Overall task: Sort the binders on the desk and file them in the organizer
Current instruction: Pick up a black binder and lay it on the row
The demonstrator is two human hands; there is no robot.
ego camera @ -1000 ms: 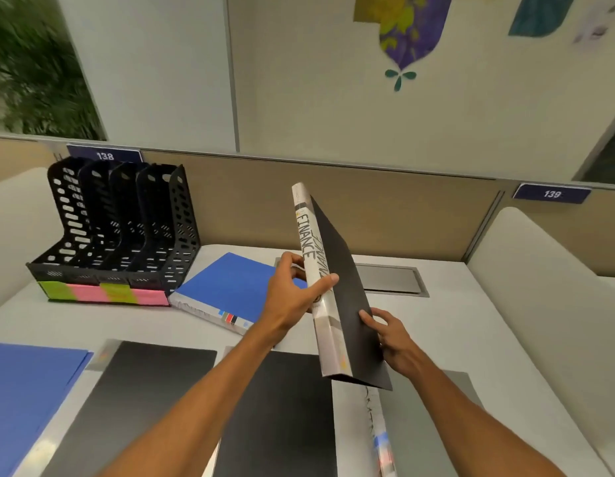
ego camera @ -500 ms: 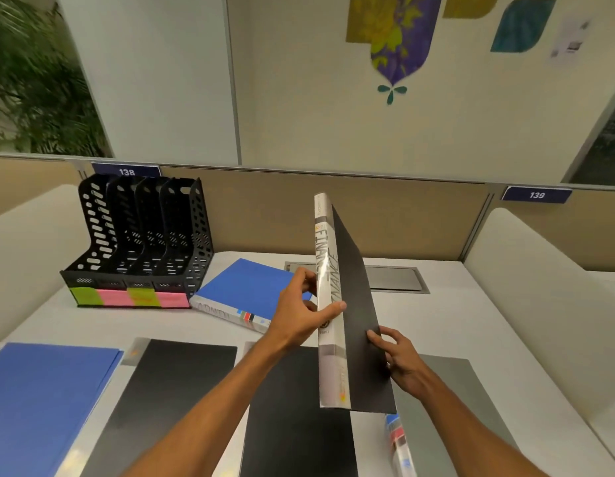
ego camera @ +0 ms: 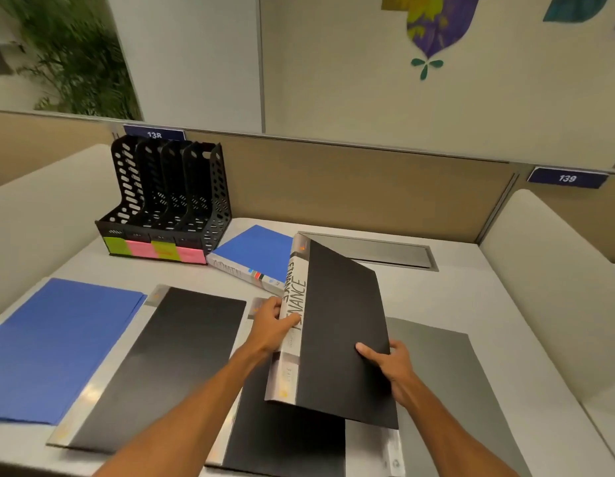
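Holding the FINANCE binder tilted above the middle of the desk, both hands have it: the left hand curls round the spine at 9 o'clock, and the right hand pinches the cover's edge at 4 o'clock. The step looks like sorting by label. The next move calls for carrying it to the organizer at 10 o'clock, upright, into the matching slot.

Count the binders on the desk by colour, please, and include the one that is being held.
Black binders: 3. These are the held FINANCE binder, one flat to its left and one under it.
Blue binders: 2. One is at the left edge and one beside the organizer.
Grey binders: 1, at the right.
Total: 6
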